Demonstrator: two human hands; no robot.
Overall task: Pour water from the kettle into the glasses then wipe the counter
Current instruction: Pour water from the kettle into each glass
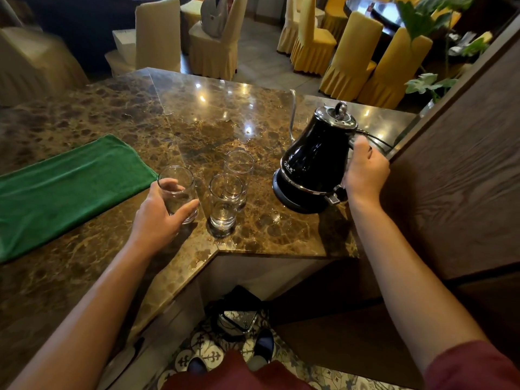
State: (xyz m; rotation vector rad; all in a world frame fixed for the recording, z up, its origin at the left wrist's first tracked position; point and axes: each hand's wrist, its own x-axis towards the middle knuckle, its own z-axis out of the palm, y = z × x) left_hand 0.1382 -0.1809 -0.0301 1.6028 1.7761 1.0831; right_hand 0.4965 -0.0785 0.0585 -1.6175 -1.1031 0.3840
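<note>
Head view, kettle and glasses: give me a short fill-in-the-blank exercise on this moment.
1. The right hand grips the handle of the black ____.
2. The left hand holds one of the ____ glasses on the counter.
3. The folded cloth left of the glasses is ____ in colour.
4. The kettle is tilted on its ____.

Missing words: kettle; three; green; base

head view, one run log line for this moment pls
phase: pre-pour | right hand: grips kettle handle | left hand: holds glass | other glasses: two, look empty | green cloth: on counter
</note>
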